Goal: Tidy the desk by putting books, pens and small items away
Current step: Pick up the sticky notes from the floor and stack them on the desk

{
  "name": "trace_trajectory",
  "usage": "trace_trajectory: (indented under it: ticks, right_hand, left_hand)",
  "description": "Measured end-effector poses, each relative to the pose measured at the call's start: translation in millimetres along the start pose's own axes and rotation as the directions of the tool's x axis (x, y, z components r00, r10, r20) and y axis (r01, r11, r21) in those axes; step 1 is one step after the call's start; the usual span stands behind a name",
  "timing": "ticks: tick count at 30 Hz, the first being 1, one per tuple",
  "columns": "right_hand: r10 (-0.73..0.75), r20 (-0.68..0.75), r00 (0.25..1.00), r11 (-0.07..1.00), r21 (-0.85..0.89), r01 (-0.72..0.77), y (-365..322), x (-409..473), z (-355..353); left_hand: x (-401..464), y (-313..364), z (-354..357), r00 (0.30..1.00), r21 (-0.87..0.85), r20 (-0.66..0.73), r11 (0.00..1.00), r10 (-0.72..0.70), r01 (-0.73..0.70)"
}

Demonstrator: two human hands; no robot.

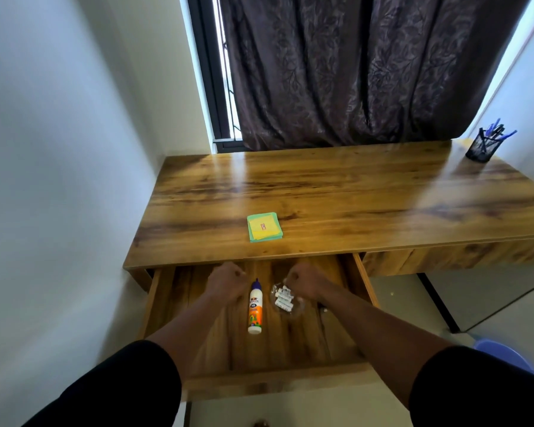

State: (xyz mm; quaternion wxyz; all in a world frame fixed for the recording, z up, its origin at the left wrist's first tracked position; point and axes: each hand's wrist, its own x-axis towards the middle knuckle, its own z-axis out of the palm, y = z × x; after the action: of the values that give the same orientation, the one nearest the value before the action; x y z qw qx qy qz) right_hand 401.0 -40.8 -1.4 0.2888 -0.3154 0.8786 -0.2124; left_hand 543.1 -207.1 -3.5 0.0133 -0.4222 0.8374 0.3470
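Your left hand [227,280] is hovering curled into a fist over the open drawer [363,282], holding nothing visible. Your right hand [304,280] is curling its fingers too, at the edge of a clear packet of small white items [285,302]; whether it is pinching the packet, you cannot tell. Between them a glue bottle [255,308] is lying in the drawer. Sticky notes [264,227] are sitting on the desk [352,192], a pen holder [483,146] at its far right corner.
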Motion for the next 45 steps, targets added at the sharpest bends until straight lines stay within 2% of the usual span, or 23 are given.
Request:
trace_trajectory:
  ticks: [3, 7, 12, 21, 26, 34, 37, 40, 45]
  right_hand:
    - [0.006, -0.135, 0.991, 0.995, 0.096, 0.007, -21, 26, -20]
    - [0.054, -0.236, 0.970, 0.991, 0.133, -0.023, -41, 65, -38]
    - [0.064, -0.223, 0.973, 0.998, 0.037, -0.057, -57, 113, -45]
    - [0.207, -0.206, 0.956, 0.976, 0.118, -0.185, -68, 163, -37]
    - [0.388, -0.199, 0.900, 0.912, 0.226, -0.343, -75, 175, -32]
    - [0.584, -0.152, 0.798, 0.790, 0.336, -0.514, -88, 176, -31]
    - [0.565, -0.158, 0.809, 0.794, 0.371, -0.482, -89, 174, -28]
    - [0.518, -0.137, 0.844, 0.763, 0.519, -0.385, -91, 169, -28]
    - [0.473, -0.068, 0.878, 0.574, 0.780, -0.249, -91, 157, -23]
  left_hand:
    - [28, 17, -13, 0.995, -0.088, -0.101, 0.996, 0.005, -0.014]
    - [63, 38, -21, 0.995, -0.177, -0.103, 0.984, -0.003, -0.015]
    - [108, 50, -19, 0.997, -0.236, -0.048, 0.970, -0.067, 0.054]
    - [160, 52, -10, 0.998, -0.202, -0.012, 0.977, 0.063, -0.064]
    - [167, 48, -6, 0.997, -0.178, -0.052, 0.982, 0.048, -0.057]
    - [164, 40, -4, 0.996, -0.157, -0.062, 0.985, 0.061, -0.070]
    - [160, 42, -2, 0.997, -0.221, -0.057, 0.974, 0.046, -0.057]
    - [155, 42, 0, 0.998, -0.295, -0.056, 0.955, 0.013, -0.028]
    - [143, 43, 0, 0.997, -0.466, -0.053, 0.884, -0.056, 0.025]
